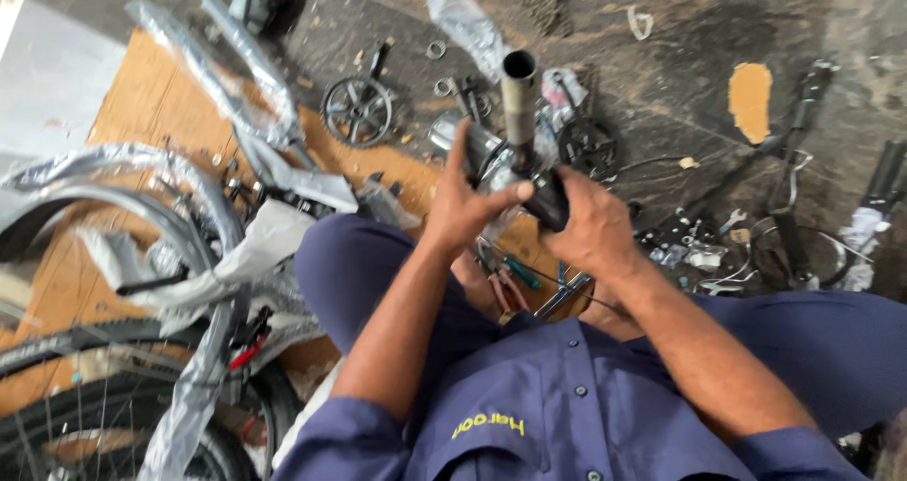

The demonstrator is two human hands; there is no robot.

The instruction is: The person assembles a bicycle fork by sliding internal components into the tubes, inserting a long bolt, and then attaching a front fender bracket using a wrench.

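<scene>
Soft daylight, motion blur throughout.
Glare on plastic wrap (203,65) and top-left floor; hands smeared; edges stretched; shadows weak.

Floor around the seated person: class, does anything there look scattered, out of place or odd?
Yes. Small parts lie loose across the dark floor: a chainring, washers and pliers. Torn plastic wrapping hangs off a bicycle wheel. Both the left hand and right hand grip a metal tube.
</scene>
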